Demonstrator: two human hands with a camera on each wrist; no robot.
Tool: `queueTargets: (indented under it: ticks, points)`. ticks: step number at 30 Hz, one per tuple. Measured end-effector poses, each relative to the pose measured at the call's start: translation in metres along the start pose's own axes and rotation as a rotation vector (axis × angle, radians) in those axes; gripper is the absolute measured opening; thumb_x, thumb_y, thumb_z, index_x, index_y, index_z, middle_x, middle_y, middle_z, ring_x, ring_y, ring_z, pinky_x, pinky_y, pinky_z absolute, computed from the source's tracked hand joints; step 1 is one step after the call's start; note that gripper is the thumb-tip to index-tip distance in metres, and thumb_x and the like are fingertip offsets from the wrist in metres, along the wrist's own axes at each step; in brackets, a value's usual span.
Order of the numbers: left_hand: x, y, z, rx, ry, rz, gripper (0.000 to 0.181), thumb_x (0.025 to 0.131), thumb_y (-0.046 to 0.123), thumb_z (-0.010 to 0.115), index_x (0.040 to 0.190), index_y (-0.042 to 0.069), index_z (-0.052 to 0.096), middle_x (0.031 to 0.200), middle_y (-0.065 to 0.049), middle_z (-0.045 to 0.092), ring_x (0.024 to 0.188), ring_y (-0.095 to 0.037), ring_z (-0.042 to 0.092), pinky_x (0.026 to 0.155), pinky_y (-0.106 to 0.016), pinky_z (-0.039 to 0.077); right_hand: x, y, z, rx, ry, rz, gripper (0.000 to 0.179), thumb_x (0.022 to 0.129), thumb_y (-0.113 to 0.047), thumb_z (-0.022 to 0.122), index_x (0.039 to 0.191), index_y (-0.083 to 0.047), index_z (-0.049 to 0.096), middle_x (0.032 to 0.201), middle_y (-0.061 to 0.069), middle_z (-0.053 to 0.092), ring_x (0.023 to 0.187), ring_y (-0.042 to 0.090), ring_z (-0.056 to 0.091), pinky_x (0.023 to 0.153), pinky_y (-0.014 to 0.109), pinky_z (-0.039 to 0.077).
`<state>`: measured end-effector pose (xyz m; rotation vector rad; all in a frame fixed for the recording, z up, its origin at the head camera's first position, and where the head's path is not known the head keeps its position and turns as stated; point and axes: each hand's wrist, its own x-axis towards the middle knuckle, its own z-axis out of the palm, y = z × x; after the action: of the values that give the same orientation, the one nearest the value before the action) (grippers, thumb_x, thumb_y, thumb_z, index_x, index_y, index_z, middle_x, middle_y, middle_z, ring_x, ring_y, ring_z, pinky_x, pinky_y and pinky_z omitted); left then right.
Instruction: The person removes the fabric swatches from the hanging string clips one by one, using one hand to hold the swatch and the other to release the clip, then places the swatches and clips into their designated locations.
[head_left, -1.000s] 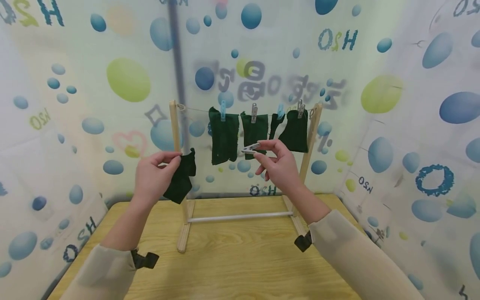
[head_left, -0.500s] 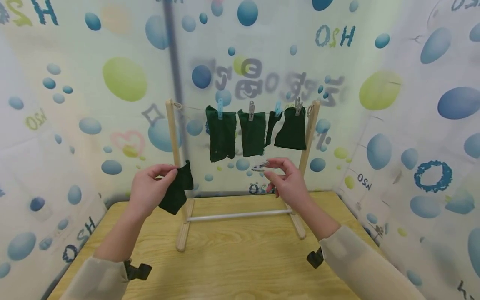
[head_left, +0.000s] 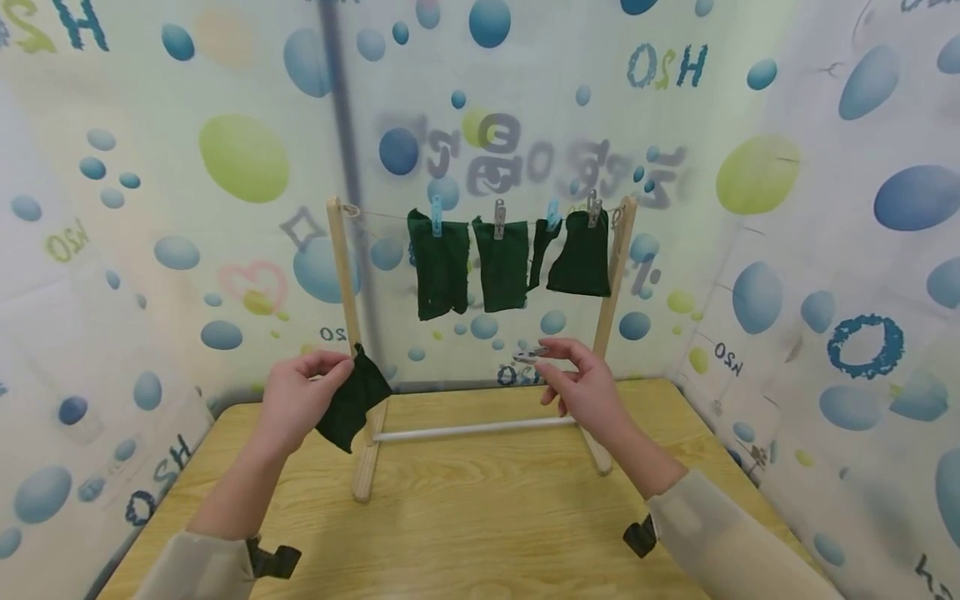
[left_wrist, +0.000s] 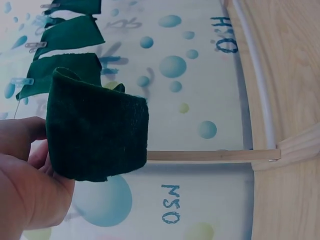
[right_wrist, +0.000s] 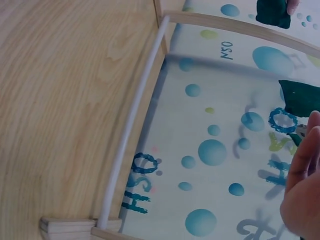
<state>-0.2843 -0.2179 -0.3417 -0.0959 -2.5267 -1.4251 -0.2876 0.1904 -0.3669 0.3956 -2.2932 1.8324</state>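
Between thumb and fingers my left hand (head_left: 303, 396) pinches a dark green cloth (head_left: 352, 400) by its upper edge; the cloth hangs in front of the rack's left post. In the left wrist view the same cloth (left_wrist: 97, 132) covers the fingertips. My right hand (head_left: 588, 387) pinches a grey clothespin (head_left: 530, 355) in the air, apart from the line. Behind the hands, several dark green cloths hang on a string between two posts, among them a left one (head_left: 441, 271) under a blue clothespin (head_left: 437, 216) and one beside it (head_left: 504, 271) under a grey clothespin (head_left: 499, 220).
A wooden rack with a left post (head_left: 341, 267) and a right post (head_left: 617, 283) stands on the wooden table (head_left: 465, 525). A white bar (head_left: 480, 429) joins its feet. Patterned curtains (head_left: 810, 208) surround the table.
Both hands have moved down, away from the line, still holding the cloth and the clothespin. The cloth in my left hand has swung and turned. The view has shifted slightly.
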Motion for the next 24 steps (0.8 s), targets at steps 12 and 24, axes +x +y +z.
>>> queueTargets:
  ticks: [12,24]
  points:
    - [-0.006,-0.02,0.0,0.011,-0.02,-0.028,0.042,0.11,0.038,0.069,0.13,0.003,0.078,0.118,-0.007,0.078,0.106,-0.013,0.061,0.08,-0.02,0.056,-0.009,0.026,-0.012,-0.004,0.024,0.101,0.042,0.108,-0.018,0.072,0.147,-0.008,0.06,0.149,0.022,0.061,0.069,0.013,0.072,0.056,0.025,0.054]
    - [-0.012,-0.046,0.003,0.024,-0.063,-0.113,0.044,0.11,0.04,0.068,0.132,0.003,0.076,0.116,-0.005,0.079,0.102,-0.014,0.063,0.08,-0.021,0.055,-0.017,0.053,-0.019,0.002,0.059,0.142,0.044,0.107,-0.01,0.071,0.147,0.0,0.058,0.148,0.028,0.058,0.066,0.009,0.069,0.052,0.021,0.05]
